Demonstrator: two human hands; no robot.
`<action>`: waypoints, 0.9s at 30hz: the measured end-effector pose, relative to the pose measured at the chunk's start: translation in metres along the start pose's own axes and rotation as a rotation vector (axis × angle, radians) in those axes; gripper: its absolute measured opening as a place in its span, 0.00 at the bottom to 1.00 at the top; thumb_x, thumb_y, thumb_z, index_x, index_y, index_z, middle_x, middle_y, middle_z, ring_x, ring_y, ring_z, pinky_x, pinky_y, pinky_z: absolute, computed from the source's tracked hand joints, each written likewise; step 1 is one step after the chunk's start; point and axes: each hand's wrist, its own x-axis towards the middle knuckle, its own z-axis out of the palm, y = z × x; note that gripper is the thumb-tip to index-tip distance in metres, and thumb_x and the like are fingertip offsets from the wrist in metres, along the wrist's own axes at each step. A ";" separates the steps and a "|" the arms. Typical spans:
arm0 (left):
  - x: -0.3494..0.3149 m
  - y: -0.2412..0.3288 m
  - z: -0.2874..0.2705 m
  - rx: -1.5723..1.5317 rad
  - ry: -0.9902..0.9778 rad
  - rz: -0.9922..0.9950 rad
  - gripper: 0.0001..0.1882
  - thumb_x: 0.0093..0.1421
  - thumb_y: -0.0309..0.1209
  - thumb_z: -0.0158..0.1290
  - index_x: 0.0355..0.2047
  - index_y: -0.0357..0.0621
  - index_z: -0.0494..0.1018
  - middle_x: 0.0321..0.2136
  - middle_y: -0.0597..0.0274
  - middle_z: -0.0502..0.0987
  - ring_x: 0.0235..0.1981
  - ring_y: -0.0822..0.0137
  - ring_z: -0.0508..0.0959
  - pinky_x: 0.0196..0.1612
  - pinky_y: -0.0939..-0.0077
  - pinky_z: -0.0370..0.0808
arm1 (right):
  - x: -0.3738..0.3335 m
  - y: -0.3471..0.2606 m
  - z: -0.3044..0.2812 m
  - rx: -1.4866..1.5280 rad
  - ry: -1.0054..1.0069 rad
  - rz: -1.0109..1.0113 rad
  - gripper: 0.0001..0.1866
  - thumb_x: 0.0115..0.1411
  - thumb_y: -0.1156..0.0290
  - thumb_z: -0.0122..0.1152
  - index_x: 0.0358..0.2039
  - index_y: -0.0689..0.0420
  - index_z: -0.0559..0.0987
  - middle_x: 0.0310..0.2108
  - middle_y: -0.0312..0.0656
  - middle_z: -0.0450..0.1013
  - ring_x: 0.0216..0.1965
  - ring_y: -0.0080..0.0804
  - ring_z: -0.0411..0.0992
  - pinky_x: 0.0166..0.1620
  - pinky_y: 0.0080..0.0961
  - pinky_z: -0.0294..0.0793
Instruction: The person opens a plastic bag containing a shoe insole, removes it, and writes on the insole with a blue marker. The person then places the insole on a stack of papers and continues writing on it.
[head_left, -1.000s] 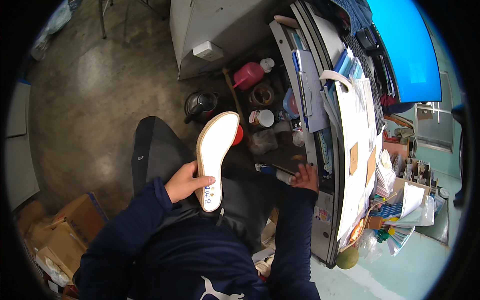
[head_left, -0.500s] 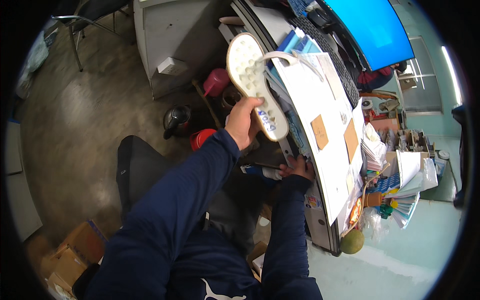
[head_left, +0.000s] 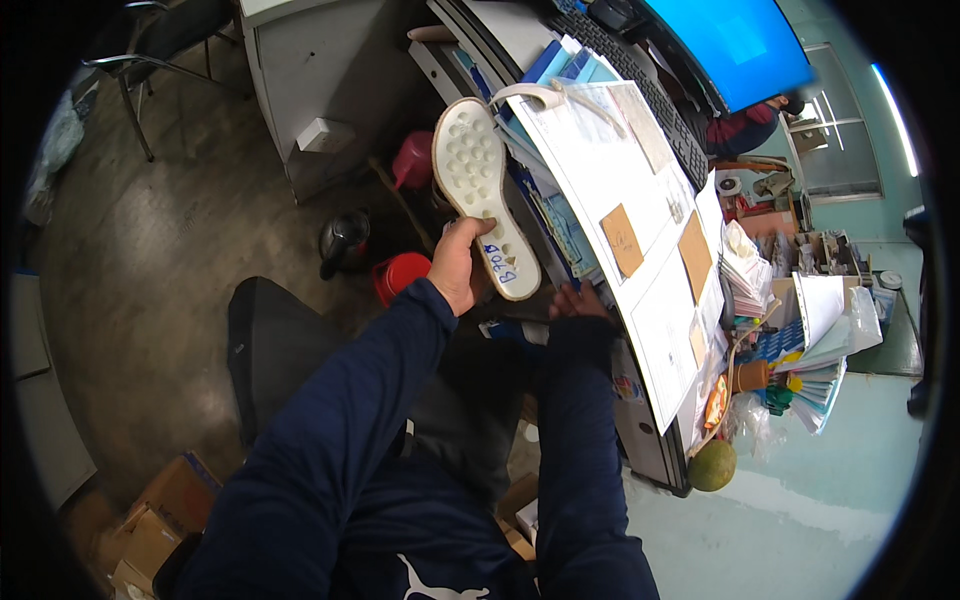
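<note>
A pale sandal sole [head_left: 478, 185] is gripped near its narrower end by my left hand [head_left: 458, 268], thumb across the dimpled face. Blue handwriting marks that end, and the sole's edge looks tan. Close to the wider end, a white strap [head_left: 540, 95] curves out to the right over the desk papers. My right hand [head_left: 580, 303] is low beside the desk's near edge, its fingers loosely bent and apart. I see nothing held in it, though shadow and the sleeve hide part of it.
Papers with brown card pieces [head_left: 622, 240] cover the desk, beside a keyboard [head_left: 640, 80] and blue-screened monitor [head_left: 740, 50]. A green round fruit [head_left: 712, 466] sits by the desk corner. A kettle [head_left: 345, 240], red container [head_left: 402, 276] and cardboard boxes [head_left: 165, 505] stand on the floor.
My left hand has brought the sole slightly left and down, turning its dimpled face more toward me. My right hand has shifted a little up and left along the desk edge.
</note>
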 end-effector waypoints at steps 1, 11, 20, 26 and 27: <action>-0.001 0.005 0.001 0.032 0.020 0.014 0.15 0.59 0.31 0.49 0.46 0.40 0.70 0.37 0.57 0.77 0.38 0.60 0.79 0.45 0.62 0.76 | -0.003 0.001 -0.008 0.012 -0.029 0.001 0.20 0.65 0.52 0.55 0.48 0.53 0.71 0.38 0.43 0.77 0.31 0.37 0.75 0.30 0.31 0.75; -0.031 0.046 -0.019 0.136 -0.078 -0.067 0.22 0.61 0.39 0.48 0.49 0.36 0.70 0.37 0.55 0.79 0.38 0.60 0.80 0.45 0.65 0.78 | -0.072 0.046 -0.046 0.417 -0.350 0.077 0.24 0.62 0.61 0.59 0.55 0.57 0.68 0.46 0.47 0.74 0.39 0.43 0.76 0.39 0.40 0.80; -0.149 0.075 -0.037 0.432 -0.022 -0.026 0.32 0.54 0.41 0.48 0.56 0.32 0.66 0.48 0.52 0.74 0.43 0.60 0.78 0.49 0.68 0.75 | -0.141 0.099 -0.016 0.063 -0.725 0.056 0.18 0.66 0.71 0.54 0.52 0.67 0.69 0.43 0.50 0.76 0.36 0.39 0.79 0.34 0.31 0.82; -0.190 0.118 -0.065 0.634 0.084 0.094 0.35 0.50 0.45 0.52 0.55 0.34 0.67 0.47 0.55 0.73 0.44 0.62 0.75 0.46 0.71 0.72 | -0.149 0.103 -0.014 0.134 -0.787 0.280 0.22 0.67 0.65 0.53 0.56 0.63 0.64 0.48 0.52 0.73 0.37 0.43 0.78 0.35 0.36 0.82; -0.202 0.130 -0.071 0.653 0.099 0.129 0.36 0.49 0.45 0.53 0.55 0.34 0.66 0.47 0.55 0.73 0.43 0.62 0.75 0.45 0.70 0.73 | -0.144 0.099 -0.017 0.302 -0.773 0.223 0.23 0.69 0.61 0.51 0.57 0.62 0.63 0.50 0.52 0.72 0.39 0.44 0.78 0.36 0.35 0.82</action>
